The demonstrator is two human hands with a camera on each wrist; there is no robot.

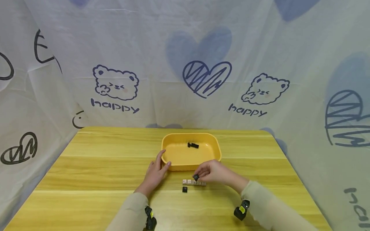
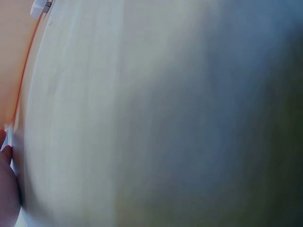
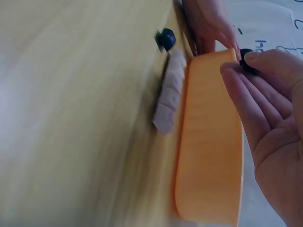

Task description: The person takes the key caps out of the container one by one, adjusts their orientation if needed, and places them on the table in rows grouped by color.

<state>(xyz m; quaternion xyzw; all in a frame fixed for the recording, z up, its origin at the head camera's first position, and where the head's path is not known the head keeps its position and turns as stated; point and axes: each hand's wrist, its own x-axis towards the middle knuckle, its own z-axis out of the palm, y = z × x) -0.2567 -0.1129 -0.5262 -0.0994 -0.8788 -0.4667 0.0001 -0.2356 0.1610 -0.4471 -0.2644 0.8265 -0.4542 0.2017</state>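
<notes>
My right hand [image 1: 212, 171] pinches a small black keycap [image 1: 196, 177] between thumb and fingertips, above a row of white keycaps [image 1: 189, 182]. In the right wrist view the pinched black cap [image 3: 247, 60] shows at the fingertips, level with the tray rim. One black keycap [image 1: 185, 189] sits on the table in front of the row's left end. My left hand [image 1: 155, 173] rests against the near left corner of a yellow tray [image 1: 185, 167], thumb at the front and a finger along the left side.
Inside the tray, black keycaps [image 1: 195, 145] lie near the back wall. The wooden table [image 1: 101, 166] spreads to both sides. A printed white cloth [image 1: 156, 64] hangs behind it. Each wrist wears a black camera [image 1: 241, 210].
</notes>
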